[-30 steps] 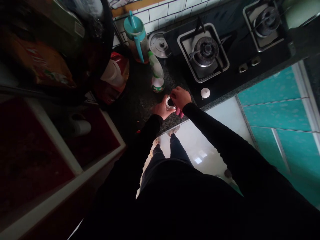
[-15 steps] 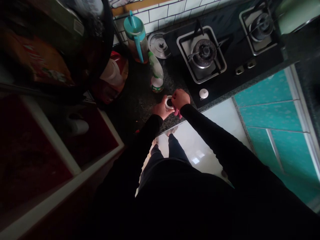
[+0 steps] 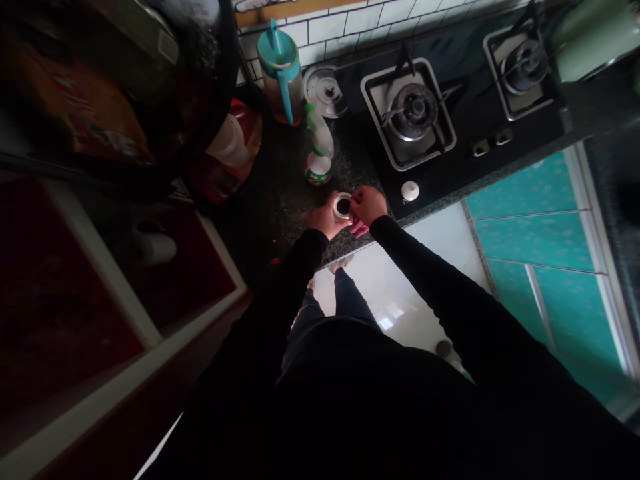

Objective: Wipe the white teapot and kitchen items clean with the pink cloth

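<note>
My left hand is wrapped round the side of a small white pot with a round, dark opening facing up. Close against the pot's right side, my right hand is closed, its fingers at the rim. A crumpled pink cloth shows beneath those fingers; how much of it lies inside the grip is hidden. On the black hob to the right rests a white lid with a small knob. Just behind the pot stands a spray bottle with a green top and a green label.
At the back are a jug with a turquoise lid and a steel lid. Two gas burners sit on the hob, the nearer one to the right. A dark rack with packets overhangs the left. The granite counter edge runs before me.
My right hand has shifted slightly right and down, uncovering more of the pot's opening and the pink cloth. The left hand keeps its hold. The whole view has shifted a little.
</note>
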Action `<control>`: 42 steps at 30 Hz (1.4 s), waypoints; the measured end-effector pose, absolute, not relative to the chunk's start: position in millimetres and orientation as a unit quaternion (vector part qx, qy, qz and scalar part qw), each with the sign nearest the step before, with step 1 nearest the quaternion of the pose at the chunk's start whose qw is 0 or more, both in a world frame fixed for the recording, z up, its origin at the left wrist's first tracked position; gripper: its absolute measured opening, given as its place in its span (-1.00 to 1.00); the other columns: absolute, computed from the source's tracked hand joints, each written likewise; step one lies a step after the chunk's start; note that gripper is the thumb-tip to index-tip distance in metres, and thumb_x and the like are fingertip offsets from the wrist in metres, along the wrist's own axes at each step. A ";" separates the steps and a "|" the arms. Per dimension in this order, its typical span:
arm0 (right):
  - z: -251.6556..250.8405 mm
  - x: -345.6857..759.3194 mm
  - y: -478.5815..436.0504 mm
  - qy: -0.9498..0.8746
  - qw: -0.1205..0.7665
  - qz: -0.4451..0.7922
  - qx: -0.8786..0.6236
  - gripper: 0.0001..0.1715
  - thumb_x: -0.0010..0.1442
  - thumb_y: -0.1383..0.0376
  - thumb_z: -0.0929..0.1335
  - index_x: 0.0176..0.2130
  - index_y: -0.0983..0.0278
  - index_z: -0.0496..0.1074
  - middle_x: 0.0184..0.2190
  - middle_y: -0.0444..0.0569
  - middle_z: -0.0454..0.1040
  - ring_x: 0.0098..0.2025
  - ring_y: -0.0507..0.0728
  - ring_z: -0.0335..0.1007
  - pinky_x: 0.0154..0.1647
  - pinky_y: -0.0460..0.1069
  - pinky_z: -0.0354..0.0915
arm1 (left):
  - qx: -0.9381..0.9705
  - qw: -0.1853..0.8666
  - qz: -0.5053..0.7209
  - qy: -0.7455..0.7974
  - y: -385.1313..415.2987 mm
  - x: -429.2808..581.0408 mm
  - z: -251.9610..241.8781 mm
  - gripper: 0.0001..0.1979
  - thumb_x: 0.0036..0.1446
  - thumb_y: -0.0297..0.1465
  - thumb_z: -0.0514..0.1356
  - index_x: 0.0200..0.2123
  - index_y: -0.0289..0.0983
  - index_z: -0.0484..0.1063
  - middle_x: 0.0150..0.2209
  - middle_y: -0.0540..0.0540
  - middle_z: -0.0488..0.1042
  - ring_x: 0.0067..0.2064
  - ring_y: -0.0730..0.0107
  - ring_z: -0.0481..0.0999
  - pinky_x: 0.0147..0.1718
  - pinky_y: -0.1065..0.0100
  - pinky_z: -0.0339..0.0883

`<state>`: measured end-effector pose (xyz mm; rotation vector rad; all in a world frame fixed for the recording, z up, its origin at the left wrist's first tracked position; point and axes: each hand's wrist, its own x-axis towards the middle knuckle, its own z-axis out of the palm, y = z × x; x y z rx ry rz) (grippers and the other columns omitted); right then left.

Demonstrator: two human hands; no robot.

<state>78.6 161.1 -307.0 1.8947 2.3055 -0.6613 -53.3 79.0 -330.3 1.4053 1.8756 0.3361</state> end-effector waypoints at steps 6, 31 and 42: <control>-305.8 73.4 170.8 0.807 0.032 -0.212 0.550 -0.80 0.29 0.33 0.33 -0.14 0.30 0.55 -0.02 0.16 0.54 -0.04 0.25 0.45 0.02 0.10 0.35 | 0.548 0.384 0.113 0.734 80.4 -53.9 -322.9 0.02 0.09 -0.05 0.44 0.50 -0.09 0.06 0.14 -0.18 0.61 0.18 -0.08 0.58 0.10 0.19 0.40; -304.2 76.8 185.4 0.876 0.029 -0.238 0.419 -0.81 0.32 0.35 0.35 -0.14 0.32 0.57 -0.08 0.10 0.51 -0.12 0.18 0.41 -0.14 0.02 0.26 | 0.534 0.387 0.097 0.745 80.4 -57.1 -327.6 -0.11 0.02 0.06 0.42 0.33 -0.19 0.28 0.07 -0.23 0.63 0.13 -0.06 0.61 0.03 0.21 0.42; -305.8 53.8 198.6 0.909 0.052 -0.255 0.326 -0.82 0.28 0.43 0.34 -0.24 0.30 0.58 -0.13 0.05 0.53 -0.14 0.16 0.41 -0.15 0.00 0.24 | 0.546 0.373 0.087 0.745 81.3 -56.2 -334.8 -0.08 0.00 0.03 0.45 0.34 -0.20 0.25 0.01 -0.24 0.64 0.09 -0.08 0.63 0.02 0.21 0.42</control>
